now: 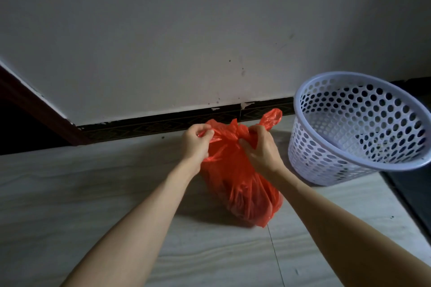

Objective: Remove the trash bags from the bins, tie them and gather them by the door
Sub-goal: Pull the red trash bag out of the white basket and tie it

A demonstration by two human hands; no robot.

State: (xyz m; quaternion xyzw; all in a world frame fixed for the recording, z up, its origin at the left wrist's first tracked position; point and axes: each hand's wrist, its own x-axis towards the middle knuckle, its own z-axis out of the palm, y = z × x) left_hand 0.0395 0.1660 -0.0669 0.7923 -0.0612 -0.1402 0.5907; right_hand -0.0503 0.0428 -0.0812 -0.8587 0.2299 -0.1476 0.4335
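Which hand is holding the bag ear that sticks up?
The right hand. It grips the ear poking up from the red bag toward the white basket; the left hand pinches a flatter, crumpled one.

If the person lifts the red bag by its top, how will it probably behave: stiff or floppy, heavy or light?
Probably floppy: the red bag is thin, creased plastic bunched where the left hand and right hand grip it. It bulges low on the floor, so it would likely sag and swing. Its weight cannot be told.
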